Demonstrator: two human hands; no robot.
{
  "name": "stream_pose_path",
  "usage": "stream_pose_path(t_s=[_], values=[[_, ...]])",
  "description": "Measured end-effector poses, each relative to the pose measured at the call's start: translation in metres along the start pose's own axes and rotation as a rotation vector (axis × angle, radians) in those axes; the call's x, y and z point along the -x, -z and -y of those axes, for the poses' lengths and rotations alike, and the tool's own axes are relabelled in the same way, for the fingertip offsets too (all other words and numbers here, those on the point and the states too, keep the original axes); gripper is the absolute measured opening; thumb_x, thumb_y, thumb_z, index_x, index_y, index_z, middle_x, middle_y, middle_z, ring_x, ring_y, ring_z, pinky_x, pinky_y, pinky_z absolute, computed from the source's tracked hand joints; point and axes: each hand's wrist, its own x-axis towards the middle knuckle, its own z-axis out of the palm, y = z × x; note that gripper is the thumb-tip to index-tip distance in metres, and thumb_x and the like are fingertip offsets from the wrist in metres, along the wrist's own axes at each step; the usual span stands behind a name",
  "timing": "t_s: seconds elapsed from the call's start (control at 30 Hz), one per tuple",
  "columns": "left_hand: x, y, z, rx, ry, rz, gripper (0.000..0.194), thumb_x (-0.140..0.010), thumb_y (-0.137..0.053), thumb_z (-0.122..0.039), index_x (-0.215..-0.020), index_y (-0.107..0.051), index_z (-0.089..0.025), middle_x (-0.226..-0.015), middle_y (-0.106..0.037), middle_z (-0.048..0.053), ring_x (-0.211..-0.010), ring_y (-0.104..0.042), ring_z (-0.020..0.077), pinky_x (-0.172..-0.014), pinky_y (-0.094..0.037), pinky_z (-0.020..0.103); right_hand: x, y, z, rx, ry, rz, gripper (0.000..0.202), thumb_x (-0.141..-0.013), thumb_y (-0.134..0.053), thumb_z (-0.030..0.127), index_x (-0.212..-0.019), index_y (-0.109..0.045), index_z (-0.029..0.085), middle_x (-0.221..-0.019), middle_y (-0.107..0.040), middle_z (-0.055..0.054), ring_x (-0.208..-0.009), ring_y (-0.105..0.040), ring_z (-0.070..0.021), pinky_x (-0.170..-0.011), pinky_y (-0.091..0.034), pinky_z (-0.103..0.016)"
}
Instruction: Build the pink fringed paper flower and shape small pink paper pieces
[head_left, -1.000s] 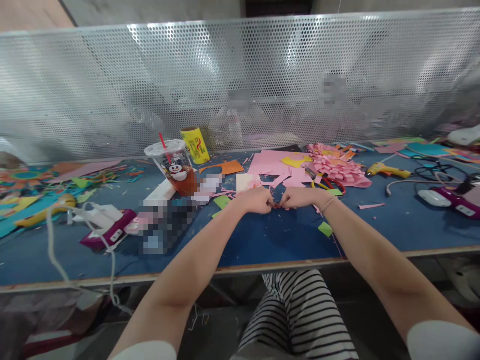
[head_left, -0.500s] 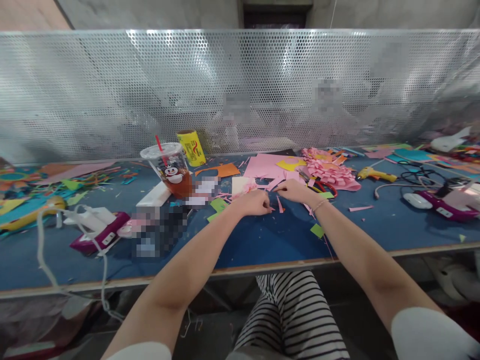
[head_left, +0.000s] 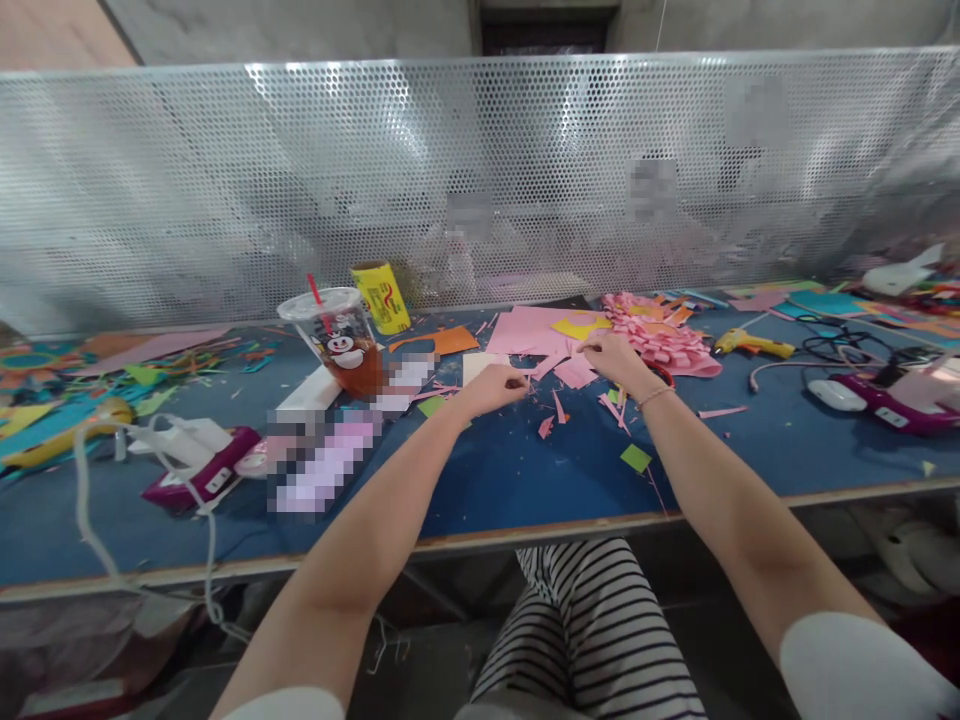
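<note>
A second ago both hands met over the worktop [head_left: 517, 490]; from where I stand, they've drawn apart. The right hand [head_left: 613, 358] has gone further back, by the yellow paper [head_left: 581, 328]. The left hand [head_left: 491, 388] has pulled back from a small pink scrap [head_left: 546, 428], now lying uncovered. A blurred dark slab [head_left: 326, 468] has turned lilac.

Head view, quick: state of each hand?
Left hand: partly curled near the cream sheet; grip unclear.
Right hand: partly curled beside pink paper; grip unclear.
</note>
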Motion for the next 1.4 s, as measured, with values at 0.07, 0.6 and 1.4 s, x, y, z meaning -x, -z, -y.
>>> stream_pose_path(t_s=[0.07, 0.6, 1.4], values=[[0.000, -0.001, 0.001, -0.003, 0.022, 0.008, 0.024, -0.076, -0.050, -0.033, -0.078, -0.066, -0.015, -0.074, -0.064, 0.002, -0.068, -0.056, 0.0116, -0.065, -0.040, 0.022, 0.000, -0.002, -0.003, 0.004, 0.023, 0.058, 0.033, -0.075, -0.041, 0.014, -0.091, -0.070, 0.013, -0.093, -0.069, -0.005, -0.090, -0.061, -0.0160, -0.081, -0.042, -0.022], [0.007, -0.026, -0.033, 0.162, -0.260, 0.266, 0.014, -0.069, -0.062, -0.016, -0.082, -0.059, -0.013, -0.092, -0.062, 0.007, -0.079, -0.054, 0.0123, -0.071, -0.041, 0.024, 0.003, -0.016, -0.003, 0.035, 0.092, 0.209, 0.032, -0.075, -0.041, 0.018, -0.090, -0.070, 0.015, -0.092, -0.069, -0.006, -0.084, -0.062, -0.0162, -0.078, -0.043, -0.024], [0.001, 0.010, -0.002, -0.074, 0.061, -0.277, 0.027, -0.073, -0.042, -0.007, -0.092, -0.061, -0.013, -0.096, -0.064, 0.007, -0.092, -0.056, 0.0151, -0.085, -0.041, 0.027, -0.001, -0.019, -0.019, 0.076, 0.025, 0.171, 0.034, -0.070, -0.045, 0.017, -0.094, -0.068, 0.016, -0.095, -0.068, -0.006, -0.090, -0.060, -0.0196, -0.079, -0.044, -0.027]])
